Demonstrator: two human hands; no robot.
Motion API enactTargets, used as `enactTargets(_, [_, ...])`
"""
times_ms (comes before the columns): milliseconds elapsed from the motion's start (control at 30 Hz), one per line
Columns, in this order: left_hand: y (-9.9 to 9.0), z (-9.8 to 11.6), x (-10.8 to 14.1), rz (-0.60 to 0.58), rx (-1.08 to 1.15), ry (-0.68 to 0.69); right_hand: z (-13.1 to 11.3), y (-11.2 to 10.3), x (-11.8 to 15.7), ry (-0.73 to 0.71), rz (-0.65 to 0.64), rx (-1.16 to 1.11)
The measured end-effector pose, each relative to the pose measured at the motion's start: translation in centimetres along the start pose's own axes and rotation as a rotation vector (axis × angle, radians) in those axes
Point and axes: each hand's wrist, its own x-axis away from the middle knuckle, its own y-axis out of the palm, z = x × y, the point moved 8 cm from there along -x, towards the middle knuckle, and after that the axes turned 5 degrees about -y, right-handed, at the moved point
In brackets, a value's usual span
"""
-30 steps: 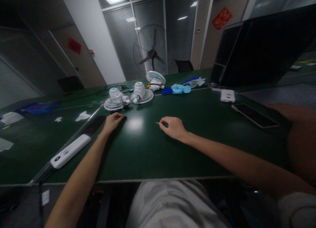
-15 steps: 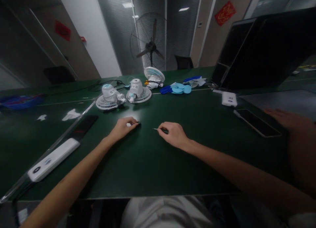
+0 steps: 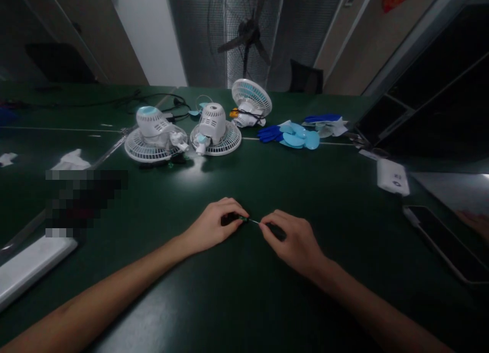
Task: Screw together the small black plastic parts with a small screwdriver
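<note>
Close above the dark green table (image 3: 214,302), my left hand (image 3: 217,223) pinches a small dark green part (image 3: 243,218) between thumb and fingertips. My right hand (image 3: 292,238) is closed on a thin metal rod (image 3: 254,221), whose left end meets or nearly meets the small part. Whether the rod belongs to a tool inside my right hand is hidden. Beyond my hands sit a white fan unit (image 3: 155,134) and a second one (image 3: 214,126), both resting on their round grilles. A third white fan (image 3: 250,101) leans behind them.
Light blue fan blades (image 3: 300,135) and blue gloves (image 3: 270,133) lie at the back. A white box (image 3: 392,176) and a phone (image 3: 445,241) are on the right, with another person's hand (image 3: 473,222) beyond. A white device (image 3: 34,266) lies left.
My hands have come closer together, bringing the rod's tip up to the small part. The camera view has tilted down and moved nearer to the table.
</note>
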Motion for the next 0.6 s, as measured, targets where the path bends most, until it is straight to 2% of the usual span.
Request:
enactTargets(100, [-0.5,-0.4,-1.4,0.001,0.016,-0.013,1.1,-0.2,-1.0,-0.016,0.041,-0.009])
enactTargets(267, [-1.5,-1.3,-3.1,0.0,0.055,-0.075,2.1,-0.9,-3.5,-0.133,0.093,0.067])
enactTargets(433, [-1.6,-1.9,-3.3,-0.013,0.072,-0.106,2.4,-1.2,-5.0,-0.203,0.123,0.062])
enactTargets(600, [-1.3,-1.9,-2.5,-0.027,0.068,-0.138,2.2,-1.2,-4.4,-0.199,0.044,-0.017])
